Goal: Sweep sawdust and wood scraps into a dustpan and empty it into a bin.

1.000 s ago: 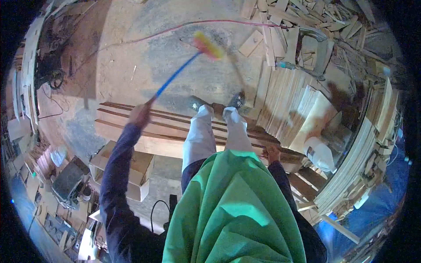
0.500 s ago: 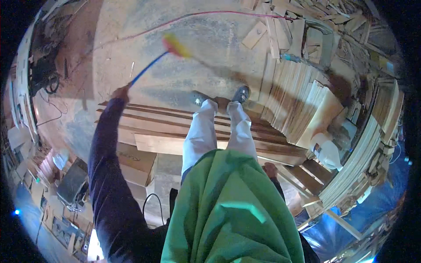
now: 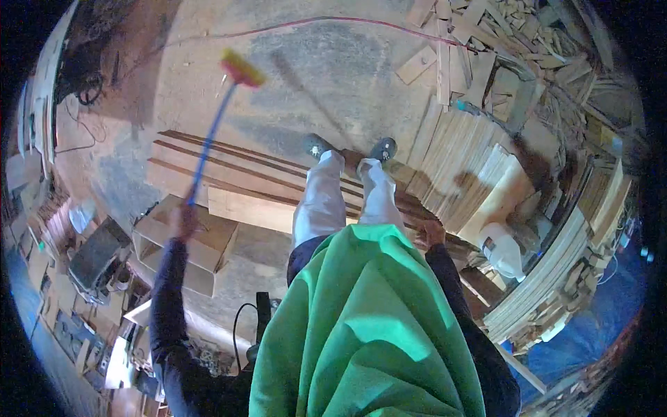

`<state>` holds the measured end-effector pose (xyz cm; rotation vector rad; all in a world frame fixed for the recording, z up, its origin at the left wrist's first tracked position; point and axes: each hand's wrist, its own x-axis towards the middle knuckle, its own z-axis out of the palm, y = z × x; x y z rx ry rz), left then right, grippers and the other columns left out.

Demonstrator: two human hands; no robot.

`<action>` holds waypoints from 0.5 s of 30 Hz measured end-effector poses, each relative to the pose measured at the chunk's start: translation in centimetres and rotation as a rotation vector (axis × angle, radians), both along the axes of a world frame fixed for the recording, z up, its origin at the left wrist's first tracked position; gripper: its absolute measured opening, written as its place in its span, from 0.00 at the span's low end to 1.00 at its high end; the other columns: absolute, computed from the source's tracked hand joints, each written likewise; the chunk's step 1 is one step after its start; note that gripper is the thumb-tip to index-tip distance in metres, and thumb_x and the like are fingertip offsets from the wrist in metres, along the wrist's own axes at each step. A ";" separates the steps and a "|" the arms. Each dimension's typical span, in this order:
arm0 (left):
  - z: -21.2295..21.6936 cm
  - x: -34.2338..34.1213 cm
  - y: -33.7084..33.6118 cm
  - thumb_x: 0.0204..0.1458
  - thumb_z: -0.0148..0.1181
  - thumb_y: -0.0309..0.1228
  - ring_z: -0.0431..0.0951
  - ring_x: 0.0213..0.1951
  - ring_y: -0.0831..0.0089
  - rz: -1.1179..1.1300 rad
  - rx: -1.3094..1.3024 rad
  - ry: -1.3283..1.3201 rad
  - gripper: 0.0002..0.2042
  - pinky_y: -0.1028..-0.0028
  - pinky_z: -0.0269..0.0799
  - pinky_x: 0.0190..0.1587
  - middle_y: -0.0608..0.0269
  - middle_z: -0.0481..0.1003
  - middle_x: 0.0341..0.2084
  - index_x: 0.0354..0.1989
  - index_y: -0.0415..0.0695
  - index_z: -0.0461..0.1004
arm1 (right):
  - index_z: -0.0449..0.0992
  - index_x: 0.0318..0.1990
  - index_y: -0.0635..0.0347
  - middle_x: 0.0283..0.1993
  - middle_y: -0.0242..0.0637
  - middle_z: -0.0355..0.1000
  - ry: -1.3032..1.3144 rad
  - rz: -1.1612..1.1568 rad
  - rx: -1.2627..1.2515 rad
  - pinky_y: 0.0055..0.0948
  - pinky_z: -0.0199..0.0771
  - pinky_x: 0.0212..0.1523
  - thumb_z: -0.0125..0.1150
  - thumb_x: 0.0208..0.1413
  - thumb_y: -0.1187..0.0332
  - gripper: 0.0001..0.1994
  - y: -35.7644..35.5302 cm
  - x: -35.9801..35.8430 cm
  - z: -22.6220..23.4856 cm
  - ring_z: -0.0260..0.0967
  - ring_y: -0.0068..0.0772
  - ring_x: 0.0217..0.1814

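My left hand (image 3: 183,221) is closed round the blue handle of a broom (image 3: 213,146). Its red and yellow head (image 3: 242,69) is out at the far left, over the dusty floor. The handle crosses above long wooden boards (image 3: 257,182) lying in front of my legs. On the other side, my right hand (image 3: 430,233) hangs beside my leg, above the right ends of the boards. Its fingers look loosely bent, with nothing visible in them.
Stacked thin wood strips (image 3: 462,163) stand right of my feet, near a white plastic jug (image 3: 501,251). Wood scraps (image 3: 511,35) heap up at the far right. A red hose (image 3: 333,19) crosses the far floor. An open cardboard box (image 3: 198,254) sits near my left arm.
My left hand has drawn nearer to me, and the broom head has swung left. My right hand has come forward from beside my body.
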<state>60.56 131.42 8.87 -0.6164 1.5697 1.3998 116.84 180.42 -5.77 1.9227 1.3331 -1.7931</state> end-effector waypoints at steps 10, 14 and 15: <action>-13.6 14.1 23.0 0.45 0.47 0.32 0.64 0.16 0.71 -1.284 0.005 0.795 0.25 0.69 0.61 0.18 0.67 0.66 0.15 0.56 0.52 0.57 | 0.67 0.33 0.60 0.21 0.37 0.67 0.078 -0.075 0.029 0.29 0.71 0.20 0.53 0.50 0.63 0.10 0.7 -5.1 4.6 0.65 0.28 0.19; -27.0 13.5 19.7 0.42 0.45 0.27 0.68 0.19 0.61 -1.338 -0.115 0.625 0.27 0.65 0.64 0.20 0.54 0.68 0.17 0.56 0.55 0.56 | 0.68 0.33 0.60 0.24 0.38 0.68 0.093 -0.167 -0.101 0.29 0.72 0.20 0.54 0.49 0.63 0.11 -0.9 -9.4 8.1 0.68 0.30 0.21; -29.5 13.2 17.6 0.40 0.45 0.26 0.70 0.21 0.57 -1.310 -0.116 0.615 0.28 0.64 0.65 0.21 0.51 0.69 0.19 0.55 0.55 0.56 | 0.68 0.32 0.60 0.22 0.37 0.68 0.055 -0.246 -0.133 0.28 0.71 0.19 0.54 0.48 0.62 0.10 -1.3 -9.8 8.6 0.66 0.27 0.19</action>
